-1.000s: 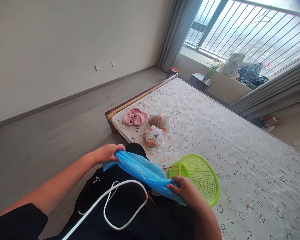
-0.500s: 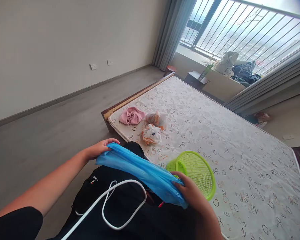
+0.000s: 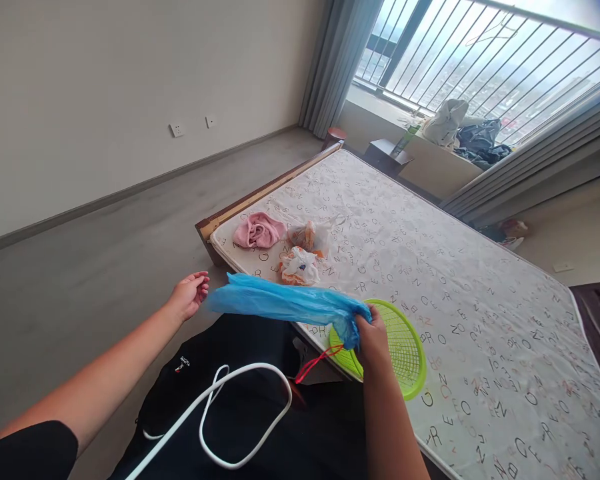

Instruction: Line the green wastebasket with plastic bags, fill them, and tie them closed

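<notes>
A crumpled blue plastic bag (image 3: 285,301) stretches sideways above my lap. My right hand (image 3: 373,333) grips its bunched right end. A red cord (image 3: 317,363) hangs in a loop just below that end. The bag's left end is loose and slightly blurred. Close to it, but apart, my left hand (image 3: 190,295) has its fingers curled together with nothing visible in them. Behind my right hand, a lime-green plastic basket (image 3: 405,347) lies tipped on the mattress (image 3: 480,320), partly hidden by the hand and the bag.
On the mattress corner lie a pink cloth (image 3: 259,231), a white-and-orange plastic bag (image 3: 300,267) and a clear bag (image 3: 313,235) with brownish contents. A white cable (image 3: 250,367) loops over my dark clothes. The wooden bed frame (image 3: 265,193) borders the grey floor (image 3: 105,267).
My left hand has let go of the blue bag and sits slightly left of it. My right hand has moved up, bunching its end. The red cord shows more now.
</notes>
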Demonstrator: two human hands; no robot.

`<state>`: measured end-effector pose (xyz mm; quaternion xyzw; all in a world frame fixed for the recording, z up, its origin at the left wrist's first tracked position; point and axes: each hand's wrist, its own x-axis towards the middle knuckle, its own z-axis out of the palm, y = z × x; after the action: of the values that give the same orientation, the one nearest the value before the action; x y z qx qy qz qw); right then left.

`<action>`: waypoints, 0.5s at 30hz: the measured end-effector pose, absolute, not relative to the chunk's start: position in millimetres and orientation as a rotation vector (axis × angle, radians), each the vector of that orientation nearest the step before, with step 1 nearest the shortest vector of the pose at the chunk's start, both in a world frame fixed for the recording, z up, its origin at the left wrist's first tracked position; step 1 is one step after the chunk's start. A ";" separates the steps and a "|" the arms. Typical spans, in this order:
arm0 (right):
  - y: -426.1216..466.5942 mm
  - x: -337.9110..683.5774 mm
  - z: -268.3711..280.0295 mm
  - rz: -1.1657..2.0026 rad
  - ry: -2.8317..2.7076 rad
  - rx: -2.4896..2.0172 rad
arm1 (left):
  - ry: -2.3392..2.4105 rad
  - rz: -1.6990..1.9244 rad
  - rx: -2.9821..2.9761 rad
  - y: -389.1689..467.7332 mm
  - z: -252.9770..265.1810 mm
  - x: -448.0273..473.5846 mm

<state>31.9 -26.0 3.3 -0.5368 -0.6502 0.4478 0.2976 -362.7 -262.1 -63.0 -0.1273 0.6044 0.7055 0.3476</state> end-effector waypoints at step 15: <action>171.8 -92.6 -64.5 0.108 -3.153 -1.935 | 1.599 1.545 -0.197 -281.7 -85.4 -319.9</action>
<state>-92.6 171.8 -64.5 -0.5024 -0.8189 0.0281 -0.2761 -319.9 -281.7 -85.4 -0.0794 0.6437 0.6217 0.4391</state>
